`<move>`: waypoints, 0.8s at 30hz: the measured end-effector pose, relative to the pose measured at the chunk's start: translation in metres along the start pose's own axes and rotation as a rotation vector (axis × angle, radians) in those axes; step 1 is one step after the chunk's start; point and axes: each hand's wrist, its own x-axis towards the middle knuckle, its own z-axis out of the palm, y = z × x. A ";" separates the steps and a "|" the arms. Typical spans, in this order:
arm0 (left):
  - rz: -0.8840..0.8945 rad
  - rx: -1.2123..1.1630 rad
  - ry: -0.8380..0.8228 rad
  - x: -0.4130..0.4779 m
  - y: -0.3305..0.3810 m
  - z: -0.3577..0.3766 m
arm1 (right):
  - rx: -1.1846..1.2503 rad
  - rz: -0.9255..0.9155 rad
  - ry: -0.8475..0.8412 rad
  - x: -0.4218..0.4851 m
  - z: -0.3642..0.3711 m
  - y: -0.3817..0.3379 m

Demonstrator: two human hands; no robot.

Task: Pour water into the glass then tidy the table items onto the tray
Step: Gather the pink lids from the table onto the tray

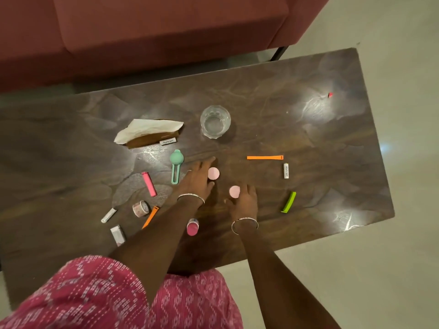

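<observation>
Fingertip work just nearer than the glass: with left hand and right hand both spread and gripping nothing, slide each pink disc away from glass, then pinch its rim.

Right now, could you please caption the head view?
Left hand and right hand reach for pink discs near the glass on the table.

Holds both bare arms out forward, wrists low. Rests left hand palm down, fingers straight and slightly spread. Holds right hand just beside, nearer the body, palm down, fingers seemingly relaxed.
</observation>
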 end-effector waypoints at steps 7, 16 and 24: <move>-0.007 0.047 0.037 0.007 -0.004 0.007 | 0.017 -0.040 0.077 -0.001 0.008 0.007; 0.005 -0.037 0.114 -0.055 -0.027 -0.022 | 0.057 -0.029 0.180 -0.050 -0.016 -0.019; -0.025 -0.221 0.284 -0.166 -0.055 -0.049 | 0.089 -0.181 0.282 -0.137 -0.023 -0.059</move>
